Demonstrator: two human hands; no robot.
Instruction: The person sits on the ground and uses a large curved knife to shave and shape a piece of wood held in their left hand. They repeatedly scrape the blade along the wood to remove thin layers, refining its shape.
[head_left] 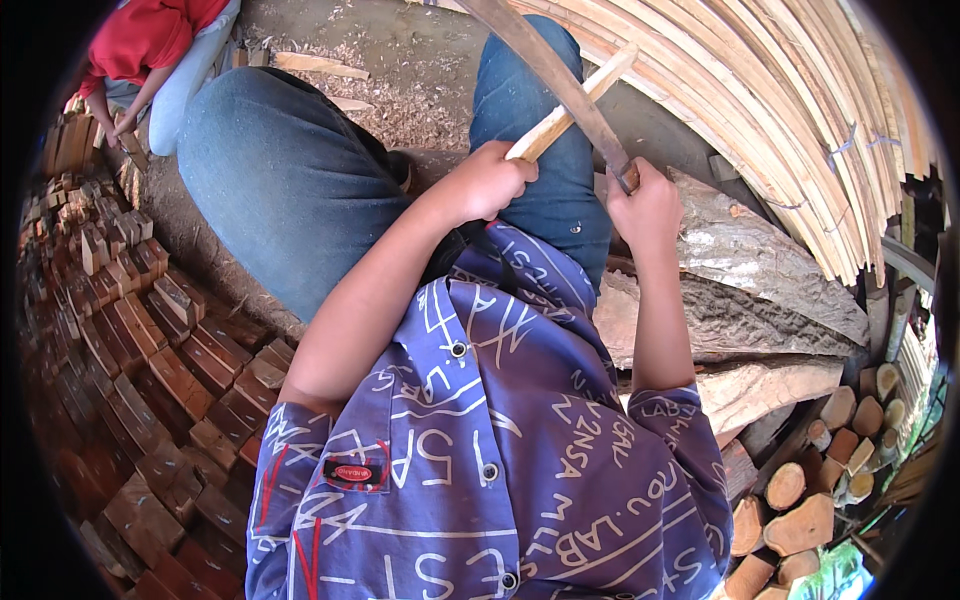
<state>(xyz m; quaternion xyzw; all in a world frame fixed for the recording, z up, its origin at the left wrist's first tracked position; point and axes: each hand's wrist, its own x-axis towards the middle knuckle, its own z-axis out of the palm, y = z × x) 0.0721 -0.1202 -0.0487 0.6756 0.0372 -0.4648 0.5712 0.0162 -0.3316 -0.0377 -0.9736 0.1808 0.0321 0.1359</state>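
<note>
My left hand point(493, 182) is closed around the lower end of a pale wooden stick point(585, 97), which slants up and to the right above my knee. In my right hand point(645, 205) is the handle of a machete point(550, 62) with a long, dull brown blade. The blade points up and to the left and crosses over the stick; whether the two touch I cannot tell. Both hands are in front of my bent legs in blue jeans point(285, 170).
Small cut wood blocks point(150, 400) are piled at the left. Long pale strips point(760, 100) lie bundled at upper right, above split slabs point(750, 270). Round logs point(785, 485) are stacked at lower right. Shavings point(400, 110) cover the ground ahead. Another person point(150, 50) crouches at upper left.
</note>
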